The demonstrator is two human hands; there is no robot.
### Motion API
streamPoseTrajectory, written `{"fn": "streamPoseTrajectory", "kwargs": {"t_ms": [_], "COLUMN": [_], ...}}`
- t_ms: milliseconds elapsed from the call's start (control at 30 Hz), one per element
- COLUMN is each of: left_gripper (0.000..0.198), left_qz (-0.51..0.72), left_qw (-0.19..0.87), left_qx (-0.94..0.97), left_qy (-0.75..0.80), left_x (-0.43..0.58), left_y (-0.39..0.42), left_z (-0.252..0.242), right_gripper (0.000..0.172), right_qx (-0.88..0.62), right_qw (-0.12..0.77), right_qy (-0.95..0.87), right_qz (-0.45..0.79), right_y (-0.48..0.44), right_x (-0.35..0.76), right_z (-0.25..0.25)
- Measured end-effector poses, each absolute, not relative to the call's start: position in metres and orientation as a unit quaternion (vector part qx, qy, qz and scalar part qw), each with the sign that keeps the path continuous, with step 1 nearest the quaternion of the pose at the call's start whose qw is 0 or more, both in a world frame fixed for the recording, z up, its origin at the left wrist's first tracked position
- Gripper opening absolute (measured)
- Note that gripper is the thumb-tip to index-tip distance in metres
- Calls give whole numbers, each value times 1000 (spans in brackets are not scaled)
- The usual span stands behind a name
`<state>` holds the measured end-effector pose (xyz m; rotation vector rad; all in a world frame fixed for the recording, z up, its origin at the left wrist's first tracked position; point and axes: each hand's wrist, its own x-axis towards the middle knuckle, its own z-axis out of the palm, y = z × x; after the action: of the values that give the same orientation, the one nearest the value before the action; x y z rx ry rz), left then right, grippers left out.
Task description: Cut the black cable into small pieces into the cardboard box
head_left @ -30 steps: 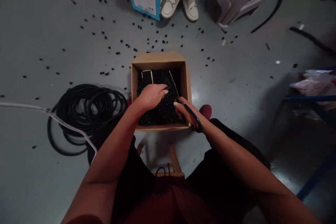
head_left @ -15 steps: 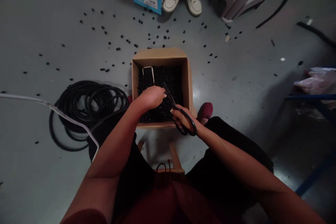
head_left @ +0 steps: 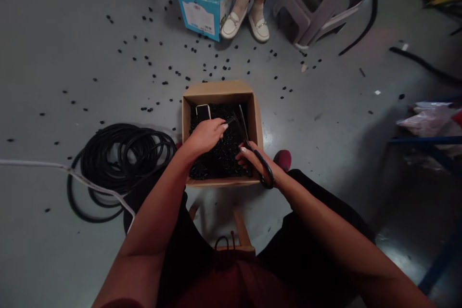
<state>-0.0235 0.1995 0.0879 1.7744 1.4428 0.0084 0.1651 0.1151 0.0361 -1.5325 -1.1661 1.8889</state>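
Over the box (head_left: 216,89), short black tube (head_left: 228,120) pinched in the left hand's (head_left: 205,136) narrow grip, scissors (head_left: 265,169) looped in the right hand's (head_left: 252,159) grip, blades (head_left: 242,124) open just beside the tube, black pieces (head_left: 216,161) filling the box below.

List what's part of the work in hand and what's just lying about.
In use: left hand, pinching a short black piece; right hand; scissors; cardboard box; black pieces filling it.

Lying about: phone, on those pieces; black coil; white cable; blue carton; plastic stool.
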Motion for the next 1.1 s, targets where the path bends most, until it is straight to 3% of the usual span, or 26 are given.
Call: {"fn": "streamPoseTrajectory", "kwargs": {"t_ms": [500,1100], "left_gripper": [36,36], "left_qz": [-39,-80], "left_qw": [389,363], "left_qx": [744,760], "left_qy": [542,534], "left_x": [-24,-19], "left_y": [200,199], "left_z": [83,83], "right_gripper": [52,26], "right_qx": [-517,-553], "right_qw": [177,191], "right_qy": [-512,-460], "right_qz": [663,668], "right_y": [115,112], "right_x": [172,161], "right_z": [28,36]}}
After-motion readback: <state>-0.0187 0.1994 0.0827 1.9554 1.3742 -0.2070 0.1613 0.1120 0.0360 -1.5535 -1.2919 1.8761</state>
